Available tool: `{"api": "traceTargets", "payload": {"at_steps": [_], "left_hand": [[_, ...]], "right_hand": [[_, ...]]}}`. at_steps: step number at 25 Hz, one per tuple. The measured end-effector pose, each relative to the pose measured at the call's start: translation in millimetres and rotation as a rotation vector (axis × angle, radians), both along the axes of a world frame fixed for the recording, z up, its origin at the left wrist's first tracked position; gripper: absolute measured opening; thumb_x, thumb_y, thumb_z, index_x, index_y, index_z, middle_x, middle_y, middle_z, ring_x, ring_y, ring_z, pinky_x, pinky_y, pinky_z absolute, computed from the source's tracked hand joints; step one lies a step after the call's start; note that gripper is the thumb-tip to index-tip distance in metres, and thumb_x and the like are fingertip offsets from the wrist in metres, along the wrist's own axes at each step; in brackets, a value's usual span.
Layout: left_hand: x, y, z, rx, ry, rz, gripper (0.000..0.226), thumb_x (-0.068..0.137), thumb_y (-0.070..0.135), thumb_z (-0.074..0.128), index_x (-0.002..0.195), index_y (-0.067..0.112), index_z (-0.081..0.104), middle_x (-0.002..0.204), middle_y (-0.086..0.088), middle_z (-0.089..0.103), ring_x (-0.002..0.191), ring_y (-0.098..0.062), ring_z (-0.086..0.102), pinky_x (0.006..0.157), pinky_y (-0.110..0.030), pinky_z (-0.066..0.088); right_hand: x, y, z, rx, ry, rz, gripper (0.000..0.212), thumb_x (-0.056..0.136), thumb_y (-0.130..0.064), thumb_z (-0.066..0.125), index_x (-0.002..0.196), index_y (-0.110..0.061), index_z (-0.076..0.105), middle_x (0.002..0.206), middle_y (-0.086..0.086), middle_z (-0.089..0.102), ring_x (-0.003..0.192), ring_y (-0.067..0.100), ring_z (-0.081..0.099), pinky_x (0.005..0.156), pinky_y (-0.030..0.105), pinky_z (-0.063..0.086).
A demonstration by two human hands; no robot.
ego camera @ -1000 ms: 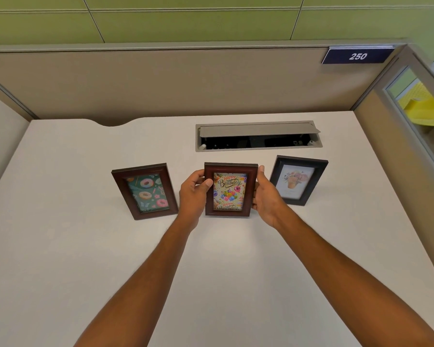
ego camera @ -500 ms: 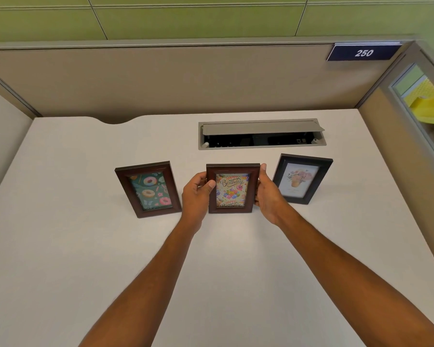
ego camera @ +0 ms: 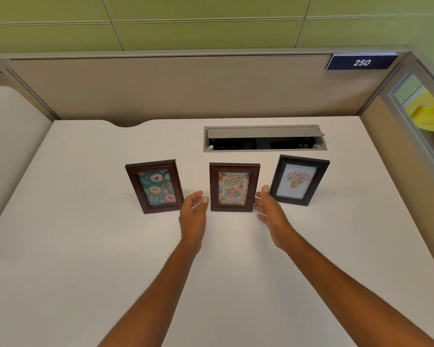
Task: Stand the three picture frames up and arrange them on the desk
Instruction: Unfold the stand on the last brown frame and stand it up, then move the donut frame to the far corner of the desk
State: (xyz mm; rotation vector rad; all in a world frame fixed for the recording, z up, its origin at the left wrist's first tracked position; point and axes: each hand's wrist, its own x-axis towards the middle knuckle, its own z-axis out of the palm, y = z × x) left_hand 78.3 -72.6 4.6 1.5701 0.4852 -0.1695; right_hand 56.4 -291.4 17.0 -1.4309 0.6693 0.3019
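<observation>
Nearest us, our left hand (ego camera: 193,209) and right hand (ego camera: 268,209) flank the "Happy Birthday" frame (ego camera: 233,187), each grip released, fingers spread. It stands on the tabletop (ego camera: 85,246) between the doughnut frame (ego camera: 154,186) and the flower frame (ego camera: 298,180). Farther back, a sign (ego camera: 361,62) reads "250".

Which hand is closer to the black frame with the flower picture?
The right hand. Its fingertips reach almost to the lower left corner of the black frame. The left hand is farther, on the other side of the birthday frame.
</observation>
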Motion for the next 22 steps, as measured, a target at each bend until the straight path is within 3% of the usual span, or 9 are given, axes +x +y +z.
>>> {"api": "traceTargets", "payload": {"at_steps": [4,10,12,16,19,22], "left_hand": [[-32,14,-1,0.015,0.040,0.084,0.028,0.108,0.034,0.066,0.133,0.024,0.070,0.134,-0.005,0.072,0.125,-0.026,0.070,0.112,-0.048,0.058],[-58,36,10,0.006,0.012,0.187,0.028,0.110,0.034,0.062,0.132,0.016,0.070,0.121,-0.007,0.076,0.113,-0.026,0.075,0.097,-0.039,0.063],[-64,48,15,0.019,-0.002,0.226,0.028,0.111,0.037,0.061,0.130,0.018,0.070,0.117,-0.004,0.077,0.110,-0.024,0.077,0.088,-0.033,0.062],[-66,81,21,0.021,-0.019,0.282,0.026,0.110,0.039,0.061,0.124,0.019,0.071,0.113,-0.005,0.079,0.107,-0.024,0.078,0.088,-0.037,0.063],[-56,110,25,0.023,-0.029,0.318,0.023,0.111,0.039,0.060,0.123,0.022,0.069,0.114,-0.004,0.079,0.109,-0.025,0.077,0.085,-0.035,0.062],[-35,137,34,0.016,-0.020,0.307,0.021,0.110,0.045,0.059,0.122,0.029,0.064,0.124,-0.006,0.075,0.110,-0.024,0.076,0.087,-0.036,0.061]], "right_hand": [[-37,12,-3,-0.136,-0.017,-0.145,0.051,0.107,-0.064,0.048,0.142,-0.027,0.052,0.147,0.002,0.060,0.134,0.028,0.060,0.111,0.045,0.050],[-46,37,15,-0.105,-0.068,-0.011,0.041,0.108,-0.061,0.050,0.129,-0.027,0.057,0.135,0.003,0.068,0.119,0.022,0.068,0.097,0.038,0.054],[-42,54,23,-0.076,-0.106,0.051,0.038,0.109,-0.057,0.052,0.131,-0.027,0.056,0.136,0.005,0.068,0.119,0.022,0.068,0.097,0.039,0.057],[-28,99,39,-0.034,-0.146,0.152,0.036,0.108,-0.056,0.055,0.129,-0.027,0.059,0.134,0.005,0.069,0.123,0.023,0.068,0.107,0.045,0.058],[-12,133,50,-0.008,-0.160,0.233,0.038,0.106,-0.061,0.054,0.125,-0.029,0.061,0.133,-0.001,0.068,0.126,0.018,0.065,0.110,0.041,0.054],[13,165,57,0.028,-0.152,0.298,0.047,0.104,-0.069,0.050,0.134,-0.032,0.054,0.129,-0.014,0.063,0.129,0.014,0.057,0.114,0.038,0.046]]}}
